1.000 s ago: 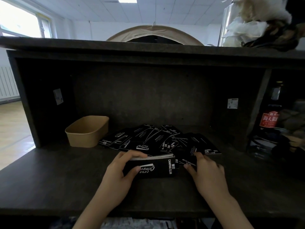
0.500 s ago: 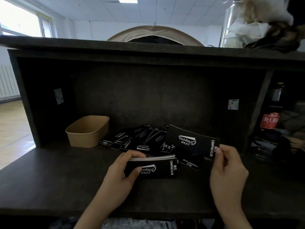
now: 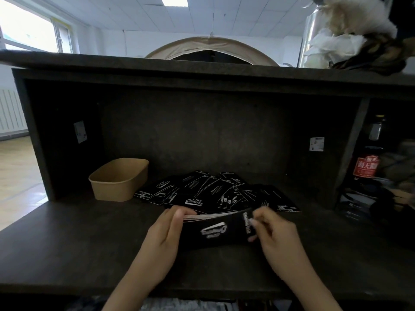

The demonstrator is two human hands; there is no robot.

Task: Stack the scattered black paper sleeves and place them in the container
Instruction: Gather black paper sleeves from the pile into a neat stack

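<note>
Since half a second ago, carried by right hand (image 3: 272,232) onto gathered stack of black paper sleeves (image 3: 213,231), gripped at its left end by left hand (image 3: 167,232); right fingers blurred, seemingly pinching the top sleeve. Long axis left-right. Scattered black sleeves (image 3: 202,189) lie just behind the stack; tan paper container (image 3: 119,179) back-left, nearer left hand.

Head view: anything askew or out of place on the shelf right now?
Nothing damaged. The loose sleeves lie fanned at mixed angles behind the stack, which the left hand and right hand hold. The container sits upright at the left; nothing shows inside it.
</note>
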